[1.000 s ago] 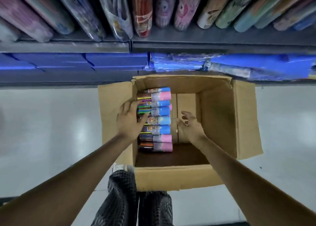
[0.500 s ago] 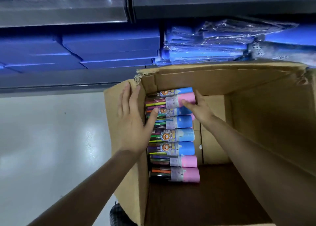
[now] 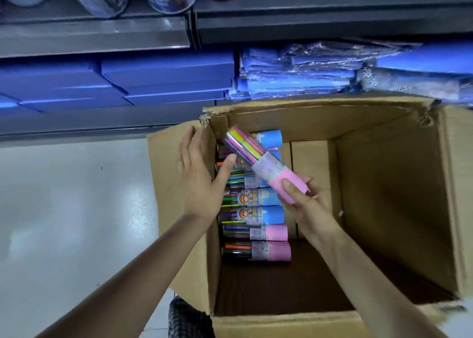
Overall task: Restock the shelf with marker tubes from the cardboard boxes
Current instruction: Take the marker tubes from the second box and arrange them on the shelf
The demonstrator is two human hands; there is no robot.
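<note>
Right hand is gripping the pink cap end of a marker tube, holding it tilted above the tubes stacked in the cardboard box. Left hand is lying flat, fingers straight, against the box's left wall, thumb nearing the tube's clear end.

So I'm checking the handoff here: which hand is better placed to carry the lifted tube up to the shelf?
Right hand: it already grips the pink-capped marker tube, tilted above the row. The left hand is open against the cardboard box wall.
</note>
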